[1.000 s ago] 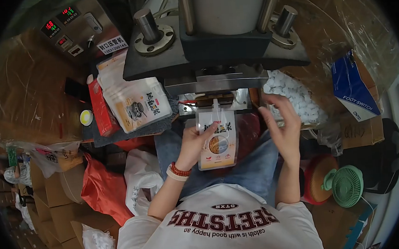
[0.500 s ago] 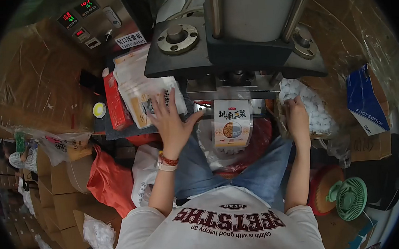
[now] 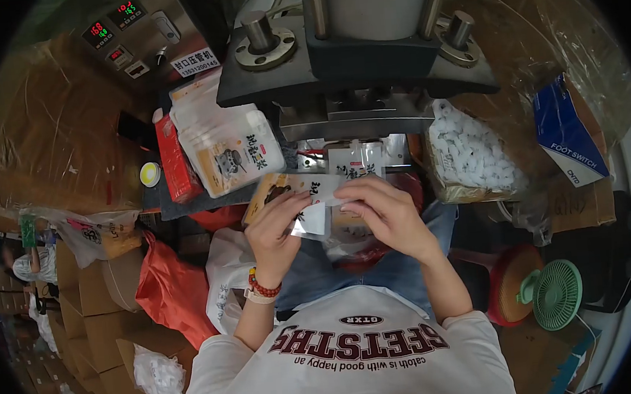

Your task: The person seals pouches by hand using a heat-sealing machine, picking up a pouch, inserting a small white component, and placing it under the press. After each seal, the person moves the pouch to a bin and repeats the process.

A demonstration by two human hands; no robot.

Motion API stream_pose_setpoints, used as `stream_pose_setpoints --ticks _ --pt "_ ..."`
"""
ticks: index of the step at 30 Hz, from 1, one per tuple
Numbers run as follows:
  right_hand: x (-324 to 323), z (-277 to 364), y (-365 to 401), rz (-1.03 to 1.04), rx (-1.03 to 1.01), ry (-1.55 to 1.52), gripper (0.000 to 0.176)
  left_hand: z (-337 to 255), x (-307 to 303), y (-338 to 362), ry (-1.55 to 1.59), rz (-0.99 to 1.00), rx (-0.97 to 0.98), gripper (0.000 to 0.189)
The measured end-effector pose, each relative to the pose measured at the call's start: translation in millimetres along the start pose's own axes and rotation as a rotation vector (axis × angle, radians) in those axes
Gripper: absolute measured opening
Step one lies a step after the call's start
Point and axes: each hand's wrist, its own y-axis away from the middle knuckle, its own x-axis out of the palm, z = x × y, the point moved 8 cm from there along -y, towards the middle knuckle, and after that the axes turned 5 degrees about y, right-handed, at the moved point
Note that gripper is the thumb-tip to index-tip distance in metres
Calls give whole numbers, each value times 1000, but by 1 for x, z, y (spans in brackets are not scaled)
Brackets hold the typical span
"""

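My left hand (image 3: pixel 274 233) is closed around a printed plastic pouch (image 3: pixel 262 193), held tilted above my lap. At the pouch's right end, my right hand (image 3: pixel 381 211) has thumb and fingers pinched together; whatever lies between them is hidden. Behind my hands, a second printed pouch (image 3: pixel 357 157) hangs at the front of the press (image 3: pixel 355 88), partly covered by my right hand. To the left is a stack of similar pouches (image 3: pixel 235 151) on a dark mat. A box of small white plastic pieces (image 3: pixel 469 146) stands at the right.
A red box (image 3: pixel 177 159) lies beside the stack, near a yellow-and-white round object (image 3: pixel 151 174). The control box (image 3: pixel 150 33) with lit displays is at upper left. A green fan (image 3: pixel 556 293) and a blue-and-white carton (image 3: pixel 568 132) are on the right. Another person (image 3: pixel 31 261) shows far left.
My left hand has come away from the stack with a pouch. My right hand has moved left from the white pieces to that pouch. The press plate sits lower on its posts.
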Motion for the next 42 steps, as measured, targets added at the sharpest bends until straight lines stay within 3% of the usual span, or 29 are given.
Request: stream_pose_setpoints --ticks 2,3,4,6,7,8,10,11,12,14,15,16,18,21,22,23,25,26,28,29,30,31,32,34,35,37,40,41,42 --pt "9 20 1 144 -241 331 35 -19 5 -3 -149 96 85 47" --pt "5 24 0 143 -245 334 35 -25 8 -5 -137 160 80 35" --pt "3 32 2 154 -295 431 36 -26 11 -5 -135 160 85 35" --pt "1 35 4 164 -338 533 37 -16 28 -1 98 229 -69 27" --pt "-6 29 0 98 -276 541 36 -1 43 5 209 263 -233 14" --pt "-12 23 -3 32 -218 548 34 11 57 9 212 263 -229 14" --pt "-34 14 0 -80 -159 522 34 60 102 34 519 413 -813 20" --pt "-53 7 3 -189 -98 492 33 55 112 29 840 290 -845 26" --pt "-71 8 5 -286 -76 504 24 53 116 20 844 287 -845 26" --pt "-104 -2 12 -411 49 551 20 55 123 5 1088 208 -968 27" --pt "-118 -19 17 -471 195 558 21 62 128 1 1100 239 -978 29" --pt "-123 -31 19 -469 189 555 21 67 131 -2 1098 232 -975 29" --pt "-122 -69 15 -410 255 930 22 71 141 -10 1256 233 -1007 30" --pt "-112 -146 33 -252 412 935 19 71 140 -13 1276 140 -928 34" --pt "-111 -157 36 -164 364 919 16 74 144 -13 1207 202 -930 37" --pt "-112 -153 34 -213 339 882 17 81 146 -6 1138 276 -961 40" --pt "-116 -145 33 -213 316 833 18 83 124 -18 660 387 -800 46" --pt "-114 -143 29 -217 303 835 18 88 101 -25 237 481 -755 61" --pt "-132 -125 44 -585 329 610 23 60 29 -39 -480 -112 -192 79" --pt "-130 -114 45 -588 337 619 23 62 18 -36 -643 -64 -181 85" --pt "-130 -106 48 -650 339 291 26 65 8 -31 -809 -15 -172 91" --pt "-124 -102 49 -697 336 -43 30 85 11 -16 -788 93 -183 82" --pt "-118 -94 48 -694 342 -42 30 96 9 3 -787 98 -188 82" --pt "-93 -78 37 -539 261 -371 35 98 20 22 -677 303 -37 70" --pt "-81 -65 32 -498 244 -493 36 95 13 28 -596 205 8 60" --pt "-58 -49 26 -405 237 -619 36 80 -2 24 -403 165 -130 51" --pt "-22 -20 14 -235 182 -692 28 56 -12 14 -105 11 -199 41" --pt "-10 -21 13 -181 189 -684 25 42 -11 11 -55 -33 -122 40" --pt "-2 -12 4 -101 173 -417 26 32 -4 9 -27 -12 -128 40"
